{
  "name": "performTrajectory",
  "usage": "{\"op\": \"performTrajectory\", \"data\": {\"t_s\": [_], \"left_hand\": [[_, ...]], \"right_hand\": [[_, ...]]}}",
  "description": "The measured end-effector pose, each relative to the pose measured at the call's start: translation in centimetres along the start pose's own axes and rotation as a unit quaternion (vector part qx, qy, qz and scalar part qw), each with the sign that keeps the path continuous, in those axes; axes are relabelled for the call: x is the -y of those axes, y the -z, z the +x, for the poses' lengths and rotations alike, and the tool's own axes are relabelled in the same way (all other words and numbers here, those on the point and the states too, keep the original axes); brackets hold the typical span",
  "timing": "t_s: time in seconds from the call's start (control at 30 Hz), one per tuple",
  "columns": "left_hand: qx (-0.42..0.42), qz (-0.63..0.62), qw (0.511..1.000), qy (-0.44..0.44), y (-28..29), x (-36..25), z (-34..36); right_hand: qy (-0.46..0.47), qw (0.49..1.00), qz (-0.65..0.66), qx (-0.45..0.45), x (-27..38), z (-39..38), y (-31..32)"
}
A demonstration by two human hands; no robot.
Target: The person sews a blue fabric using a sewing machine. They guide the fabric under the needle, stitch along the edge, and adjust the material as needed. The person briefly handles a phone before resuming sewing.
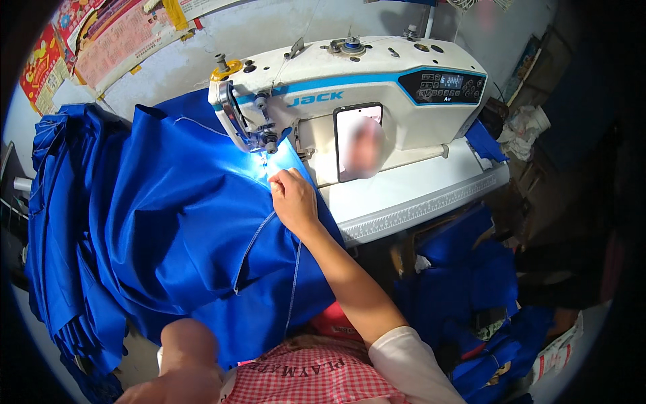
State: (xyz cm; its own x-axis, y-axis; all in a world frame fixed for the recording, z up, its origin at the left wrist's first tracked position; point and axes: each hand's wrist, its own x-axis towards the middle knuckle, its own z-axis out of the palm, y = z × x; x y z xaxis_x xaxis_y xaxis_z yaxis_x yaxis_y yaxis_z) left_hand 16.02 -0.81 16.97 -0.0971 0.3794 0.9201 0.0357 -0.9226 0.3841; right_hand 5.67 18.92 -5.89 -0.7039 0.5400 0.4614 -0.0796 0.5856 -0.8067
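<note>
Here we are at the sewing machine (377, 81), with the right hand (293, 200) right in beside the needle end (269, 143). Its thumb and forefinger are drawn together, and by our reading they have a pinch of blue cloth (175, 215). That cloth lies under the needle end, spreads left in deep folds and spills down toward the lap, pale stitched lines (254, 246) running across it. At lower left we get a blurred bare limb (190, 347); we take it for the left arm, but we cannot tell how its fingers stand or whether they hold anything.

We judge this as lining up or guiding the cloth at the needle. The next move calls for a flat edge, slack folds and fingertips clear of the point.

Now the surface: a white bed (383, 194), a ruler strip (417, 213) along its front edge, a phone (357, 143) propped upright against the machine. Around us, bright posters (121, 57) on the wall (208, 47), a blue heap (457, 276) lower right, and a crumpled pale bag (527, 131) beyond the machine.
</note>
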Motion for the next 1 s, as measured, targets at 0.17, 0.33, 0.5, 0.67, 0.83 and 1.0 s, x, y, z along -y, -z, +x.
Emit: {"op": "performTrajectory", "data": {"t_s": [0.17,0.33,0.5,0.67,0.83,1.0], "left_hand": [[-0.045,0.158,0.985,0.061,1.6,1.5,-2.3],[-0.137,0.457,0.839,0.262,9.8,8.3,-5.9],[-0.191,0.571,0.683,0.414,22.4,11.4,-18.0],[-0.289,0.448,0.745,0.401,22.6,10.6,-17.7],[-0.338,0.475,0.714,0.389,19.5,8.9,-19.0],[-0.318,0.517,0.687,0.400,16.0,8.5,-19.1]], "right_hand": [[0.003,1.000,0.009,0.018,1.2,-0.1,-0.8],[0.016,0.999,-0.043,-0.026,-0.6,0.1,0.3],[0.014,0.996,-0.085,0.025,1.1,0.3,0.0],[-0.036,0.989,-0.131,0.053,1.9,0.4,0.1],[-0.031,0.980,-0.189,0.055,2.3,-0.6,0.1],[-0.072,0.968,-0.222,0.091,3.3,-0.2,0.1]]}}
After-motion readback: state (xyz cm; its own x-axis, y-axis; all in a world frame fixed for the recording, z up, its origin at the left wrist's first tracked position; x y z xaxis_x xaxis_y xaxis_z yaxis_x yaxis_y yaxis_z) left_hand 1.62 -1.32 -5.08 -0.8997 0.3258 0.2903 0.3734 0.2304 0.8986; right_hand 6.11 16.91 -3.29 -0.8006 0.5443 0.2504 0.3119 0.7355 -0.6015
